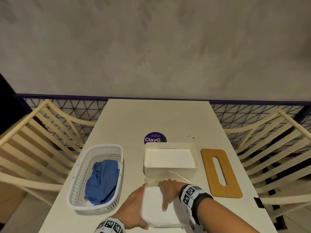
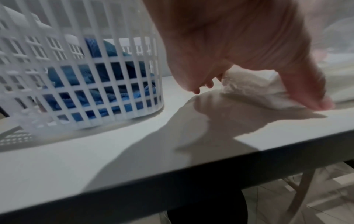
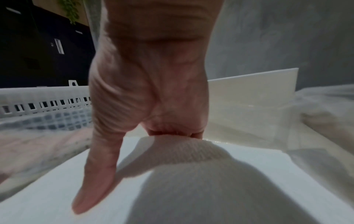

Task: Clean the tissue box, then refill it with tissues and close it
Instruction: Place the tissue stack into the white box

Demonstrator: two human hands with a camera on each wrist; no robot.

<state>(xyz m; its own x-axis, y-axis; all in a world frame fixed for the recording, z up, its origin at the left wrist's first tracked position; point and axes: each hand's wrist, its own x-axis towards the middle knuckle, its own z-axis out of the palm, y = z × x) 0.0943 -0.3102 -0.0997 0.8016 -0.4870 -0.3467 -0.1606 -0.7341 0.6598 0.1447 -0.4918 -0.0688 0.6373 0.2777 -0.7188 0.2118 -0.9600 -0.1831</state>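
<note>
Head view: the open white tissue box [image 1: 170, 158] sits mid-table [image 1: 159, 118], long axis left to right, opening upward, a white layer visible inside. The stack of tissues [image 1: 156, 207] lies just in front of it, long axis toward the person, with clear wrapper film at its far end. Left hand [image 1: 133, 211] clasps the stack's left edge; right hand [image 1: 168, 187] grips its far end, thumb laid flat on top. The wooden slotted lid [image 1: 220, 172] lies flat right of the box; a white basket [image 1: 97, 175] holding a blue cloth [image 1: 101, 180] stands to the left. Left wrist view: thumb and fingers pinch the stack's near corner at table level, a detail hidden from above. Right wrist view: fingers curl over the stack's far edge, bulging the top sheets upward, box wall just behind.
</note>
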